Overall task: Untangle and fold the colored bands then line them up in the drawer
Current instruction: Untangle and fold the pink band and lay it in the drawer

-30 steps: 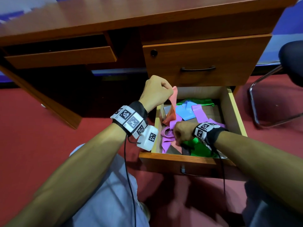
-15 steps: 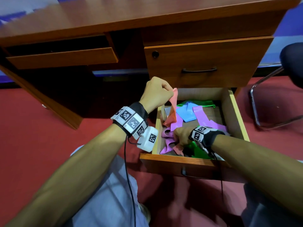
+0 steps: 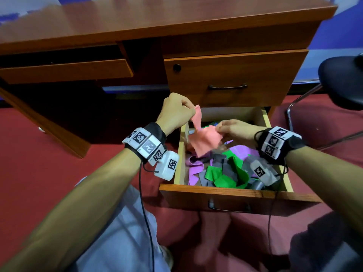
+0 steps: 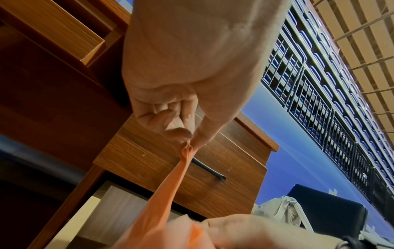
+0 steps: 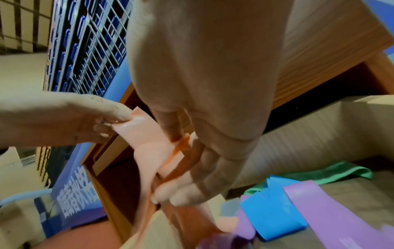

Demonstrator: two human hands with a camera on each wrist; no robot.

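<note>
Head view first: the left hand (image 3: 175, 112) is raised over the drawer's (image 3: 225, 190) back-left corner, fingers and thumb pinched together on the top end of the pink band (image 3: 204, 137), while the right hand (image 3: 234, 128) hovers over the drawer's middle, fingertips pinching the band's lower, wider part. Green band (image 3: 222, 174) and purple band (image 3: 193, 166) lie tangled along the drawer's front edge, under the lifted pink one. Left wrist view: thumb and forefinger clamp the gathered band end, which stretches down toward the other hand before the closed upper drawer (image 4: 192, 170). Right wrist view: the fingers (image 5: 192, 185) curl round the band near the drawer's left wall; a blue band (image 5: 270, 208) and another green band (image 5: 332, 173) lie toward the back wall.
</note>
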